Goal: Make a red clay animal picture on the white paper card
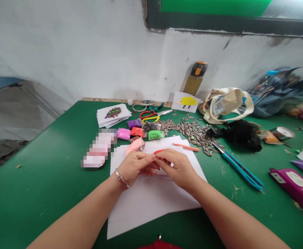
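Over the white paper (pixel 146 207), my left hand (pixel 134 165) and my right hand (pixel 177 166) meet fingertip to fingertip. Both are closed in a pinch on a small red piece of modelling clay (pixel 159 151), mostly covered by the fingers. Just beyond my left hand lies a pale pink clay packet (pixel 135 146). An orange pen (pixel 186 147) rests on the paper past my right hand. Farther back are clay packets in purple (pixel 134 123), violet-pink (pixel 123 134), red (pixel 137 131), black (pixel 152 126) and green (pixel 156 135).
Sunflower seeds (pixel 195 133) spread behind the paper, near scissors (pixel 151 118) and a hedgehog drawing (pixel 185 102). A seed-decorated card (pixel 114 112) tops a stack at left. Right are a blue utility knife (pixel 241 169), a black bundle (pixel 242 136) and a magenta case (pixel 294 185).
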`<action>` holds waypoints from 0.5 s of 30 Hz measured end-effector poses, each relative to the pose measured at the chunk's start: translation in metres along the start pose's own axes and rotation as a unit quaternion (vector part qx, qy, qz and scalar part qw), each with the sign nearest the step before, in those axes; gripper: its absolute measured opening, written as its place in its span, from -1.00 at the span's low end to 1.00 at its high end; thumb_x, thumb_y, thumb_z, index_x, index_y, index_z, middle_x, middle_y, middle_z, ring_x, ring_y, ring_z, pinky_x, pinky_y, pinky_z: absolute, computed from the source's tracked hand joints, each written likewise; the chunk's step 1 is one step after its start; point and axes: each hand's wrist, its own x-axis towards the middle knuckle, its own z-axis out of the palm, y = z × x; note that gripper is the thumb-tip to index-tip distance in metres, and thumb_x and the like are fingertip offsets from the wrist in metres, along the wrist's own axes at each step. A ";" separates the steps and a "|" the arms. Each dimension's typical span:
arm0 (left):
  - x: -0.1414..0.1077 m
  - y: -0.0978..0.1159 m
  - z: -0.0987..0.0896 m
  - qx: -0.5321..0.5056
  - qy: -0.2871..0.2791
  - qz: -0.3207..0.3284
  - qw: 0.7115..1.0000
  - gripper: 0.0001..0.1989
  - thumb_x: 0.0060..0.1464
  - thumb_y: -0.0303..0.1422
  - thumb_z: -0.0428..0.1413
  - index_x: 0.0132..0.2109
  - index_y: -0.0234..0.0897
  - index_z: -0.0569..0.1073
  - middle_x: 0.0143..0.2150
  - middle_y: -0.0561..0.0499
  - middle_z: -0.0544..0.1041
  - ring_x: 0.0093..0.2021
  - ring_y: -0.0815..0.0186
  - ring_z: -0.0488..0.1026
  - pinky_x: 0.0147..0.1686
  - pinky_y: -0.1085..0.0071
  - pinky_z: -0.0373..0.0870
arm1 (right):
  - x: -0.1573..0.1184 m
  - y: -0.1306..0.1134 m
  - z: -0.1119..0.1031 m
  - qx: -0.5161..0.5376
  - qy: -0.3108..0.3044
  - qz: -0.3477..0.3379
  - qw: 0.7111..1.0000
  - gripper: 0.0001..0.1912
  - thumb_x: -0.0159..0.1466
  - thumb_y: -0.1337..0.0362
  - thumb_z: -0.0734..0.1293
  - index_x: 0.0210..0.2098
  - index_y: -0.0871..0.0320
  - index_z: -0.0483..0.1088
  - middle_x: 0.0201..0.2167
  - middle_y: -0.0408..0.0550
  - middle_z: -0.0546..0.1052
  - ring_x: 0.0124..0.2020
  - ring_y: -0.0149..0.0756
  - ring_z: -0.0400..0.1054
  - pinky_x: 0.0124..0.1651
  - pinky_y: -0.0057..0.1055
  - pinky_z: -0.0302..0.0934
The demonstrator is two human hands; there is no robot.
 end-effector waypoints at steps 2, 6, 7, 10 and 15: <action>0.000 0.000 0.000 -0.010 0.009 -0.011 1.000 -0.47 -0.12 0.07 0.24 -0.32 -0.40 0.56 -0.38 -0.15 0.60 -0.46 0.31 0.51 -0.41 0.40 0.43 | 0.000 0.001 0.000 0.011 0.009 0.009 1.000 -0.86 0.30 0.32 0.28 -0.25 0.09 0.50 -0.35 -0.10 0.55 -0.33 -0.36 0.39 -0.24 -0.41 0.25; -0.001 0.002 -0.001 0.006 0.009 -0.010 1.000 -0.52 -0.13 0.01 0.28 -0.33 -0.38 0.55 -0.40 -0.10 0.59 -0.46 0.36 0.49 -0.47 0.49 0.38 | 0.000 0.001 0.000 0.028 0.010 0.017 0.999 -0.86 0.29 0.35 0.29 -0.24 0.09 0.51 -0.34 -0.11 0.55 -0.32 -0.38 0.39 -0.24 -0.44 0.25; -0.001 0.003 -0.001 0.018 0.005 -0.005 1.000 -0.55 -0.16 -0.03 0.31 -0.35 -0.38 0.55 -0.41 -0.09 0.58 -0.47 0.37 0.48 -0.49 0.51 0.37 | 0.000 0.001 0.000 0.029 0.006 0.018 0.999 -0.85 0.29 0.36 0.29 -0.26 0.09 0.51 -0.34 -0.11 0.55 -0.30 -0.37 0.39 -0.22 -0.43 0.25; -0.001 0.003 -0.001 0.043 0.006 0.014 0.999 -0.59 -0.17 -0.08 0.33 -0.39 -0.39 0.54 -0.46 -0.06 0.56 -0.51 0.41 0.45 -0.54 0.53 0.32 | 0.000 0.000 0.001 0.020 -0.003 0.023 1.000 -0.85 0.29 0.36 0.28 -0.27 0.09 0.50 -0.33 -0.10 0.55 -0.27 -0.34 0.38 -0.20 -0.41 0.24; 0.000 0.002 -0.001 0.030 0.015 0.019 0.999 -0.59 -0.11 -0.05 0.29 -0.38 -0.38 0.54 -0.44 -0.07 0.56 -0.51 0.41 0.44 -0.54 0.52 0.32 | 0.000 0.000 0.002 0.016 0.009 0.042 0.999 -0.88 0.27 0.32 0.30 -0.26 0.10 0.50 -0.37 -0.11 0.53 -0.36 -0.36 0.36 -0.28 -0.43 0.22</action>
